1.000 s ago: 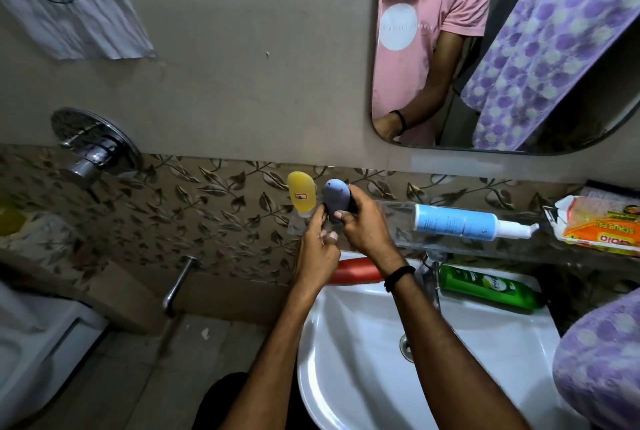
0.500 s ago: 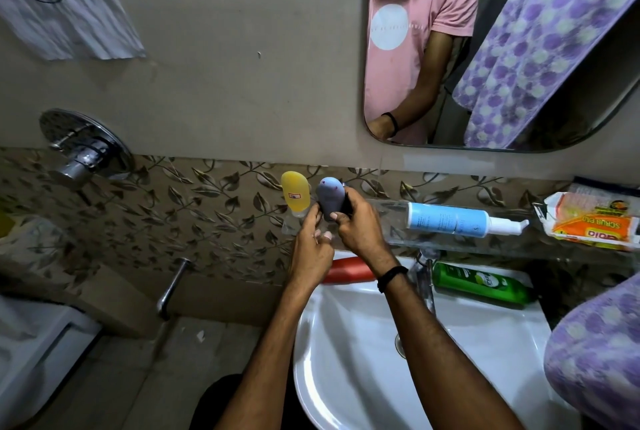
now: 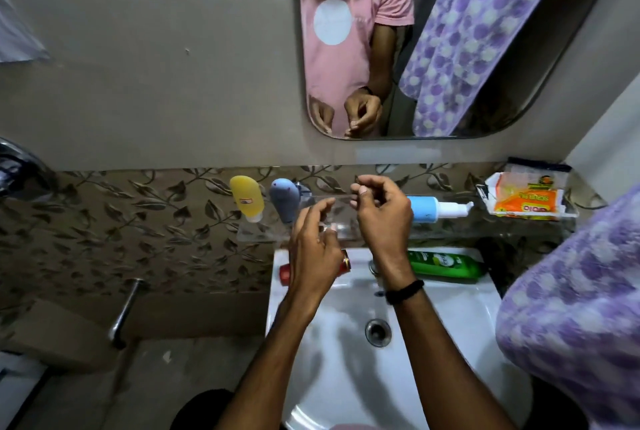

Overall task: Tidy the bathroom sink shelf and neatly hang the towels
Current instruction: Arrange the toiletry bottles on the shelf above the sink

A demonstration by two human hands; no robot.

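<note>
Shelf [image 3: 258, 233], left end: yellow bottle [image 3: 246, 199] and grey bottle [image 3: 284, 199] stand cap-down, long axes upright, just beside each other.

Risk: narrow caps give poor footing, so a brush from the left hand [image 3: 313, 249] would tip them off the open end.

Left hand hovers at the shelf's front edge, fingers loosely curled, holding nothing. It partly hides a red bottle [image 3: 284, 272] on the sink [image 3: 346, 377] rim.

Right hand [image 3: 379, 215] is over mid-shelf, fingers curled, thumb near forefinger, nothing visibly held.

Pump bottle [image 3: 438, 209] lies flat, long axis along the shelf, nozzle pointing right.

Risk: its round body may roll forward into the sink if nudged.

Green bottle [image 3: 446, 263] lies lengthwise below it on the sink rim.

Scrub pack [image 3: 526, 202] is at the right end.

Towel [image 3: 571, 291] is bunched at the right edge, not yet hung.
</note>
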